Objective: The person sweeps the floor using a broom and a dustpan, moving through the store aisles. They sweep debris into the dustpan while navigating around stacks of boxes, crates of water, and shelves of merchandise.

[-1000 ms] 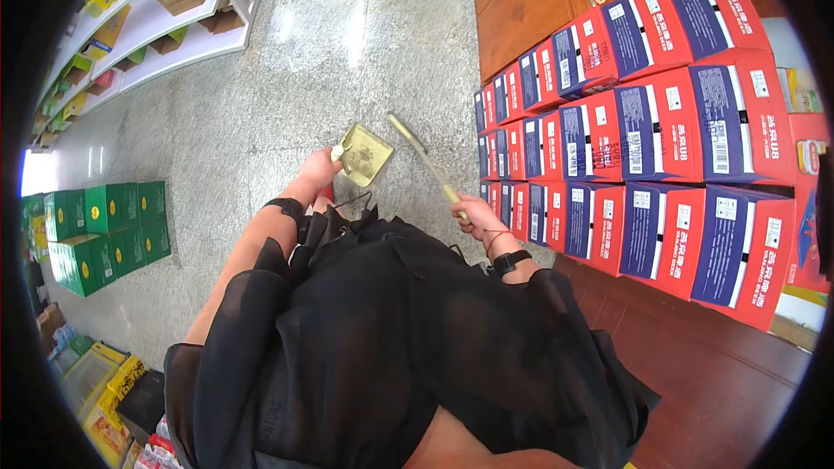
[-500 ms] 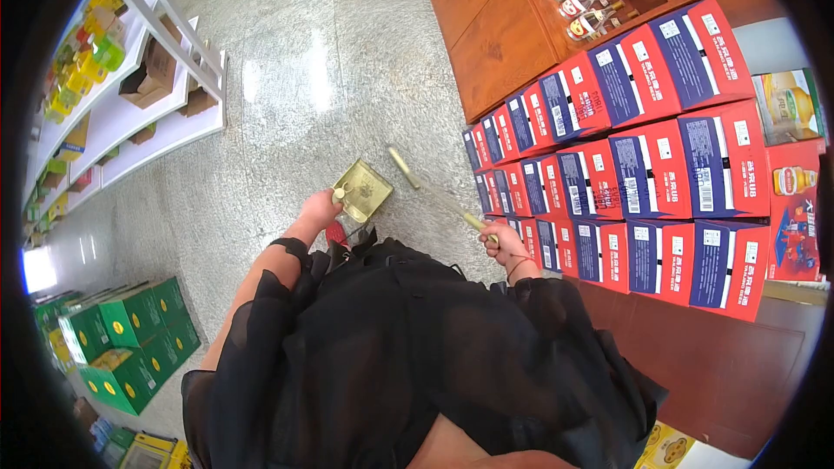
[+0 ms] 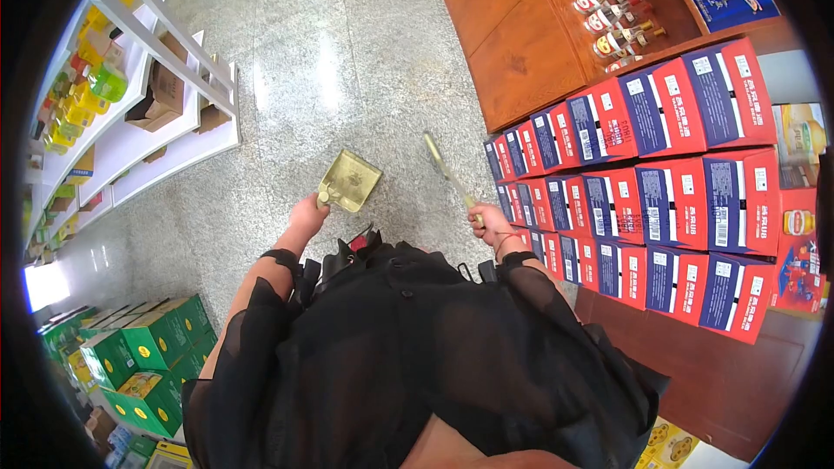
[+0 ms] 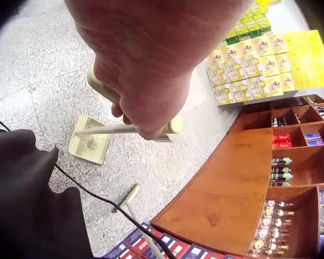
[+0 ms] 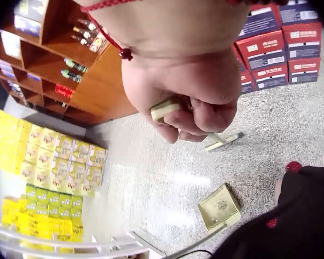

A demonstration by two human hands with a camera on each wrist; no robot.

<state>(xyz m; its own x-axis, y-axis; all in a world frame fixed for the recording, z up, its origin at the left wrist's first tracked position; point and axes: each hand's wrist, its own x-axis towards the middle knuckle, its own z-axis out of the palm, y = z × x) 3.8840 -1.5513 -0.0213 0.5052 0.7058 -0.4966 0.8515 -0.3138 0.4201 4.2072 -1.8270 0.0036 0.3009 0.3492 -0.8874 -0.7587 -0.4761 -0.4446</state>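
Over pale floor (image 3: 287, 156), broom (image 3: 437, 153) farther from dustpan (image 3: 354, 181)

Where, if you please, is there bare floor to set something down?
Bare floor stretches between the white shelf and wooden cabinet, beyond the dustpan and broom. It is crowded at the stacked red-and-blue boxes and green boxes.

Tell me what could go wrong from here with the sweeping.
The right hand grips the long-handled pale-yellow broom close beside the stacked red-and-blue cardboard cartons; a wide swing might knock them.

The broom is apart from the square pale-yellow dustpan, which the left hand holds by its long handle, so swept dirt might miss it.

A thin black cable runs across the left wrist view and could snag on a handle.
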